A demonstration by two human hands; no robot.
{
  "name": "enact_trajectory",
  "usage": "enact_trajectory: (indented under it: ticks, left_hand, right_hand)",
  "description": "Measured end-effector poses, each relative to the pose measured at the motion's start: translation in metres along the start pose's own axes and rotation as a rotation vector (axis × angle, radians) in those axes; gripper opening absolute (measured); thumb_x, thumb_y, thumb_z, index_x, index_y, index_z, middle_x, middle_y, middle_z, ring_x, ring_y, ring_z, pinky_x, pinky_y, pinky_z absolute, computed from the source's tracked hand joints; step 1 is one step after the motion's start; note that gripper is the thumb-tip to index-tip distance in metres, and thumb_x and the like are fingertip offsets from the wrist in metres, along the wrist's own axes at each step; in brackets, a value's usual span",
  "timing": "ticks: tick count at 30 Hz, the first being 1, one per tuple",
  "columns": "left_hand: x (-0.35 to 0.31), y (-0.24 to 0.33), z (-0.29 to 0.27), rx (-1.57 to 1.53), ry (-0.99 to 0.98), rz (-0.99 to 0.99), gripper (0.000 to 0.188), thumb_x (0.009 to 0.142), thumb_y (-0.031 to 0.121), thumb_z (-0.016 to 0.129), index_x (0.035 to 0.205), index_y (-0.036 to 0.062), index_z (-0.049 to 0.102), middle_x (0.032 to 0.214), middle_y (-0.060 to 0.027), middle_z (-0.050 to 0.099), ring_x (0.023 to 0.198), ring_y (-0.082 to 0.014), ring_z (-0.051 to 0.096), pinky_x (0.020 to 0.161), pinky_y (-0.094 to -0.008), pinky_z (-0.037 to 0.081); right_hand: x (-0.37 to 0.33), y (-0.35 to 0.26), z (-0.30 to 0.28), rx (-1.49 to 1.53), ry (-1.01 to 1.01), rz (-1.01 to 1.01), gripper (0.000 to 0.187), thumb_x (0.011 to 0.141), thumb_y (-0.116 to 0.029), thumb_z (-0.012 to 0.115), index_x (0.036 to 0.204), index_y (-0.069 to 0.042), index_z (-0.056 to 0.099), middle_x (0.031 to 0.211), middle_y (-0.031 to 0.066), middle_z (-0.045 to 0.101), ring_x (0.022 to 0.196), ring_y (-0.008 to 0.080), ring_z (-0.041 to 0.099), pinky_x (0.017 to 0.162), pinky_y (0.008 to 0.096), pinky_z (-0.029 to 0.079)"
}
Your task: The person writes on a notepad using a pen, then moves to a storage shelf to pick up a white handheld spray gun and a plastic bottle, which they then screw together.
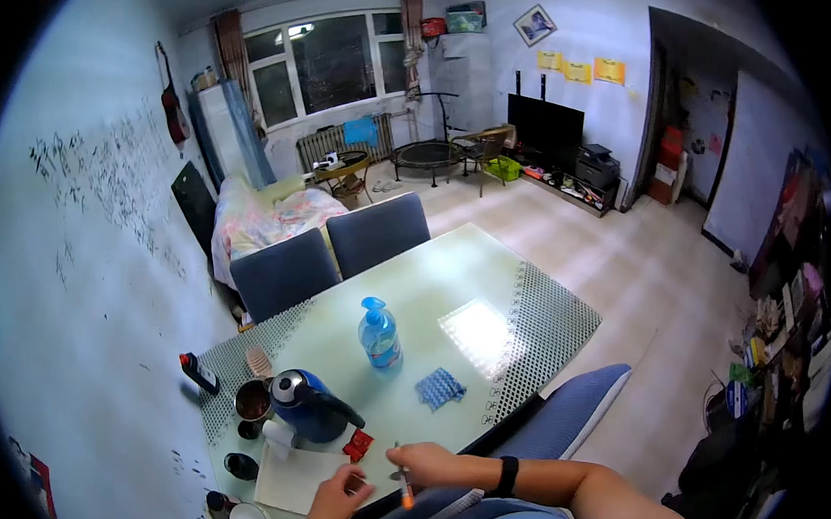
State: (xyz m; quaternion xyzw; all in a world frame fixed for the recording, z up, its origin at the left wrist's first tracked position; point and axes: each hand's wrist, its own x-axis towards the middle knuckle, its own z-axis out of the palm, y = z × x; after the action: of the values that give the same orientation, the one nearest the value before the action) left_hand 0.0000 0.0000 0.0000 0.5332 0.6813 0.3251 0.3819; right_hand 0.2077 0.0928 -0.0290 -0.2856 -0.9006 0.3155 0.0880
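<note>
Right hand [426, 465] holds a slim orange-ended tool [406, 495] at the near edge of the glass-topped table [449, 281], while left hand [337, 499], with loosely bent fingers and seemingly empty, is beside the white rectangular pad [300, 478], near the red packet [357, 446] and the blue kettle [303, 411].

Near: two bare hands [427, 465], one slim orange-ended object [406, 497]. On one glass-topped counter [418, 306]: one translucent blue pump bottle [379, 339], one shiny blue kettle [303, 411], one blue patterned flat piece [440, 388]; at its far side, two grey-blue padded chairs [377, 233]. Far right: three yellow wall sheets [609, 71].
</note>
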Motion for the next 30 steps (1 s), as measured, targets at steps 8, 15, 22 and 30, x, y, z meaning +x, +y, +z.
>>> enact_trajectory:
  ticks: [8,15,22,30]
  left_hand:
    - [0.034,-0.200,-0.023,-0.476,0.451,-0.557,0.021,0.080,0.013,0.055,0.092,-0.0041,0.054,0.082,-0.0102,0.056,0.078,-0.0211,0.054,0.071,-0.0314,0.045]
    - [0.011,-0.229,-0.046,-0.263,0.012,-0.562,0.057,0.082,0.041,0.051,0.131,0.0133,0.038,0.118,-0.0123,0.051,0.097,-0.0342,0.052,0.085,-0.0566,0.042]
    - [0.034,-0.218,-0.037,-0.251,0.182,-0.938,0.054,0.080,0.051,0.047,0.112,0.0076,0.052,0.099,-0.0152,0.054,0.081,-0.0288,0.050,0.072,-0.0413,0.045]
    - [0.037,-0.271,-0.053,-0.137,0.182,-0.696,0.032,0.086,0.027,0.044,0.100,0.0002,0.054,0.095,-0.0174,0.058,0.072,-0.0297,0.057,0.062,-0.0401,0.046]
  right_hand:
    - [-0.095,0.046,-0.067,0.146,0.360,0.228,0.025,0.079,-0.025,0.063,0.089,-0.005,0.050,0.077,0.0190,0.056,0.075,0.0378,0.055,0.063,0.0431,0.043]
    - [-0.165,0.069,-0.077,0.072,0.504,0.372,0.023,0.081,-0.019,0.061,0.094,-0.002,0.052,0.082,0.0179,0.057,0.078,0.0355,0.056,0.066,0.0407,0.044]
    - [-0.218,0.049,-0.080,0.115,0.636,0.478,0.023,0.080,-0.013,0.061,0.095,0.000,0.050,0.085,0.0192,0.058,0.082,0.0362,0.056,0.068,0.0420,0.044]
    - [-0.234,0.057,-0.086,0.030,0.596,0.485,0.027,0.081,-0.016,0.061,0.100,0.000,0.050,0.086,0.0201,0.057,0.083,0.0372,0.056,0.069,0.0420,0.044]
